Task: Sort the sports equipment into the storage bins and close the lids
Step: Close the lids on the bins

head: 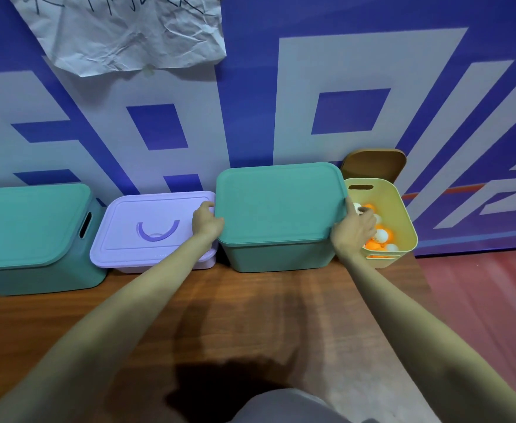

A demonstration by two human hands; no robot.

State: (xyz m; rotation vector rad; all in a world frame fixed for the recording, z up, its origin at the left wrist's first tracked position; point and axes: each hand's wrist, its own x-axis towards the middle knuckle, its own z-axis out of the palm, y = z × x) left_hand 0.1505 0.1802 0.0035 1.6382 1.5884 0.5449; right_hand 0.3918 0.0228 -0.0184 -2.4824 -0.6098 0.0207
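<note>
The far-left teal bin (31,239) is cut off by the frame edge, its lid on. The contents of the three lidded bins are hidden. The right hand (354,230) covers part of the ping-pong balls (382,238), orange and white, in the open yellow bin (406,218); their count cannot be made out. A brown lid (374,163) stands behind that bin against the wall, its lower part hidden.

The teal lid (281,203) sits on the middle teal bin (278,256), between the two hands. The left hand (207,221) grips the lid's left edge, fingers (206,206) curled over the rim. The right hand grips the right edge; how its fingers lie is hard to tell. Whether the lid is fully seated cannot be told.

Just left of the left hand, touching the forearm, lies the closed lilac box (134,239) with a purple handle. All stand on the wooden worktop (235,315). A crumpled paper sheet (128,32) hangs on the wall, cut off above.
</note>
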